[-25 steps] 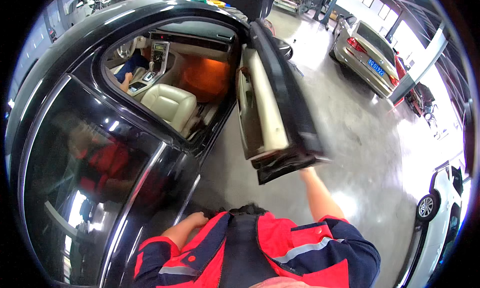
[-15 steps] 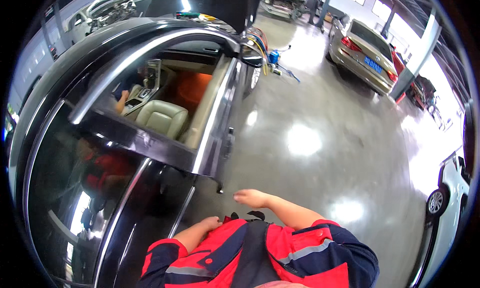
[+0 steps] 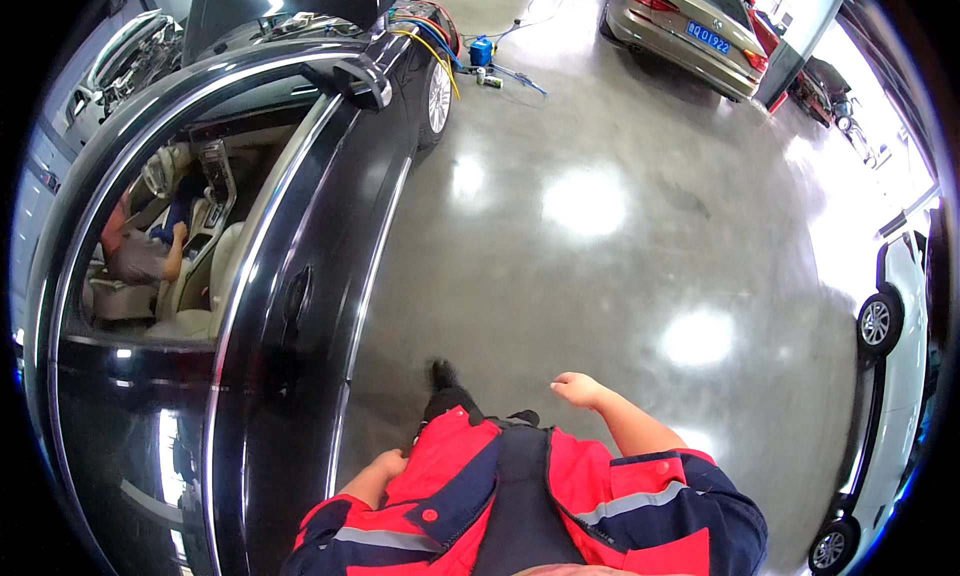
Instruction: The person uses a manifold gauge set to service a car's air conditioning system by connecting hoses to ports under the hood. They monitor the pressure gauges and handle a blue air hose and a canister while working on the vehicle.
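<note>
Beside a black car (image 3: 300,236) on my left, I stand with both arms bent in front of me. My right hand (image 3: 577,388) hangs over the floor, away from the car, its fingers loosely curled and nothing seen in them. Low by my red and navy jacket is my left hand (image 3: 388,464), nearest the car's rear side; its fingers are mostly hidden. The car's front door (image 3: 300,266) sits flush with the body, its handle (image 3: 297,301) in view. Through the door glass a person (image 3: 140,251) can be seen sitting inside, one forearm near the gear lever.
The hood (image 3: 290,11) stands raised. By the front wheel (image 3: 438,101) are coloured hoses and a blue device (image 3: 482,51) on the floor (image 3: 560,286). A beige sedan (image 3: 685,31) is parked ahead, near a pillar (image 3: 805,41). Along the right stands a white car (image 3: 895,366).
The car's front door, open before, is now closed. My right hand has moved right, away from the door, and my left hand has dropped lower. More of the car's front side shows.
</note>
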`<state>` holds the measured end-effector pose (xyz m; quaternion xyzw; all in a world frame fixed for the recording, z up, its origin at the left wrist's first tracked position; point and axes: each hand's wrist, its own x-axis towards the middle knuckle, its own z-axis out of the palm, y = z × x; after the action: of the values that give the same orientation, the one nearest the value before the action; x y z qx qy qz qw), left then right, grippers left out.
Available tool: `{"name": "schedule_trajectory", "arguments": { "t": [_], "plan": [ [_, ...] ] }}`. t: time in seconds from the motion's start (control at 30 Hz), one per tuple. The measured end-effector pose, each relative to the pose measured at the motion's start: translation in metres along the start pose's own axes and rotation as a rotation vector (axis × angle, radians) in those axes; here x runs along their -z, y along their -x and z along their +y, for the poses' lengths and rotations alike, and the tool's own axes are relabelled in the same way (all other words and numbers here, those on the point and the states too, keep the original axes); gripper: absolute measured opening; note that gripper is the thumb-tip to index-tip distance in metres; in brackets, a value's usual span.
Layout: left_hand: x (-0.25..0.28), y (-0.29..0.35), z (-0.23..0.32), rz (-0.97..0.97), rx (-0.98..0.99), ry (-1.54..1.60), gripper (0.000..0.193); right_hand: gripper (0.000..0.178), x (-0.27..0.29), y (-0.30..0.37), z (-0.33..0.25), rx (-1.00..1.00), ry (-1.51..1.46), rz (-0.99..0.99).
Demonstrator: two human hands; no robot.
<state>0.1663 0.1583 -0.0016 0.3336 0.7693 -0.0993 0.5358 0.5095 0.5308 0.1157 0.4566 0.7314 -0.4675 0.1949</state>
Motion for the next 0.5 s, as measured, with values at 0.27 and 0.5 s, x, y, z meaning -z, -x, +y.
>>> {"name": "schedule_trajectory", "arguments": {
  "t": [0.27,0.5],
  "plan": [
    [0.15,-0.11,0.097,0.013,-0.141,-0.135,0.061,0.046,0.094,-0.068,0.117,-0.375,0.051,0.136],
    [0.414,-0.191,0.288,0.257,-0.295,-0.259,0.058,0.049,0.15,-0.056,0.155,-0.63,-0.111,0.357]
  ]
}}
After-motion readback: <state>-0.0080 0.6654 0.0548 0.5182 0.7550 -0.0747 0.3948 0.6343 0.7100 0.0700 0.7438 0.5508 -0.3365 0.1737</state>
